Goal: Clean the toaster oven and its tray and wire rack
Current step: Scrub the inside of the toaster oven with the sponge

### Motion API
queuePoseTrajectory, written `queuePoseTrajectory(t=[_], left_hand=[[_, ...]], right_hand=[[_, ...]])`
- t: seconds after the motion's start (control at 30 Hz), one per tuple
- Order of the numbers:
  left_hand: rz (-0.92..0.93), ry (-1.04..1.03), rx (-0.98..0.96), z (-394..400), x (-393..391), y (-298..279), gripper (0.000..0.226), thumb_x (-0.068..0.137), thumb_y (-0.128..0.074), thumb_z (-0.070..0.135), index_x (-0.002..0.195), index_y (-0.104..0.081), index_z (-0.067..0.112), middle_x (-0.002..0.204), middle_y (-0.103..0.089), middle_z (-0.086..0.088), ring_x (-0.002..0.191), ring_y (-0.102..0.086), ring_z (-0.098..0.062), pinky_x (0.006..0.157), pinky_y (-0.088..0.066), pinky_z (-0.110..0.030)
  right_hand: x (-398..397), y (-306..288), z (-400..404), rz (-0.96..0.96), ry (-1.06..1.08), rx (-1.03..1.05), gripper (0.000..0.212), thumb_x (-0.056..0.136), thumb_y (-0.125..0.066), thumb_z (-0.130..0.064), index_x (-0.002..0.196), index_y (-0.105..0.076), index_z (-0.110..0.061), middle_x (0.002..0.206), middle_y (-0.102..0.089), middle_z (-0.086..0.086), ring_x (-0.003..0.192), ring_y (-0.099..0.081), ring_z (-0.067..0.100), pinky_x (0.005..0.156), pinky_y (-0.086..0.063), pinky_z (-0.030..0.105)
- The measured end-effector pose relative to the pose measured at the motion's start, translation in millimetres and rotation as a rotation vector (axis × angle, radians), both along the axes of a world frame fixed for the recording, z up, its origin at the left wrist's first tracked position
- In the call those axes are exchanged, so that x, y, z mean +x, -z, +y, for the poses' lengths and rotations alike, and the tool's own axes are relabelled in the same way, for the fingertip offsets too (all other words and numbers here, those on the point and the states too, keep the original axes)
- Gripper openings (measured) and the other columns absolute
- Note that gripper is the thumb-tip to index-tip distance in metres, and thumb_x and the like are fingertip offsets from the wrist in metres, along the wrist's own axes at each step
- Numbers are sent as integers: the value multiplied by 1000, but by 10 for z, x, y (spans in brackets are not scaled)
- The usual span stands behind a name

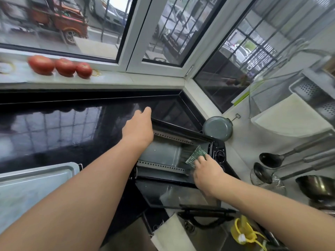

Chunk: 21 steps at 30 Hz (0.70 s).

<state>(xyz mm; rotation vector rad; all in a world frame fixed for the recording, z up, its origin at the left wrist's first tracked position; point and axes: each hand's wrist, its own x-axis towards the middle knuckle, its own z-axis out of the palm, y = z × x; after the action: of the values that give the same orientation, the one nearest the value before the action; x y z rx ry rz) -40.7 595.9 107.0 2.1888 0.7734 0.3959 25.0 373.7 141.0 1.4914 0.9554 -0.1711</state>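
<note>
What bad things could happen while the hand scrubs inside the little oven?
The right hand holds a green scouring pad deep inside the toaster oven, so the wrist might scrape the metal edge. Leaning on the open glass door might tip the oven, though the left hand on top seems to steady it.

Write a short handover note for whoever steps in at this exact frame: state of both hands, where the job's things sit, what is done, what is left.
Left hand: rests on top of the toaster oven, steadying it; how its fingers lie past the far edge cannot be seen.
Right hand: holds a green scouring pad inside the oven's cavity, toward its right side.
Oven door: open, folded down toward the person.
Tray: out of the oven, on the black counter to the left.
Wire rack: not clearly visible.
Done: tray removed, door opened.
Left: scrubbing the cavity is under way; whether the tray is clean cannot be told.
</note>
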Motion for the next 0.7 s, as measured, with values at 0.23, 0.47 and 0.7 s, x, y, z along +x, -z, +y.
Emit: queuePoseTrajectory(t=[0.23, 0.47, 0.7], left_hand=[[4, 2, 16, 0, 5, 47, 34, 88, -53, -5, 99, -35, 21, 88, -37, 2, 63, -39, -23, 56, -32, -37], [20, -8, 17, -14, 20, 42, 34, 87, -54, -6, 102, -36, 20, 98, -42, -4, 78, -50, -34, 65, -40, -43], [38, 13, 18, 4, 18, 9, 35, 86, -53, -6, 104, -37, 19, 104, -44, -7, 84, -50, -37, 67, -39, -45]], right_hand=[[159, 202, 38, -6, -53, 65, 44, 105, -35, -28, 142, -51, -11, 144, -39, 20, 133, -34, 37, 117, -23, 50], [363, 540, 141, 24, 142, 298, 43, 105, -34, -28, 141, -55, -17, 161, -28, 16, 149, -21, 33, 122, -10, 49], [23, 509, 163, -249, 160, 134, 62, 98, -41, -47, 148, -45, -11, 153, -39, 24, 143, -23, 54, 115, -5, 69]])
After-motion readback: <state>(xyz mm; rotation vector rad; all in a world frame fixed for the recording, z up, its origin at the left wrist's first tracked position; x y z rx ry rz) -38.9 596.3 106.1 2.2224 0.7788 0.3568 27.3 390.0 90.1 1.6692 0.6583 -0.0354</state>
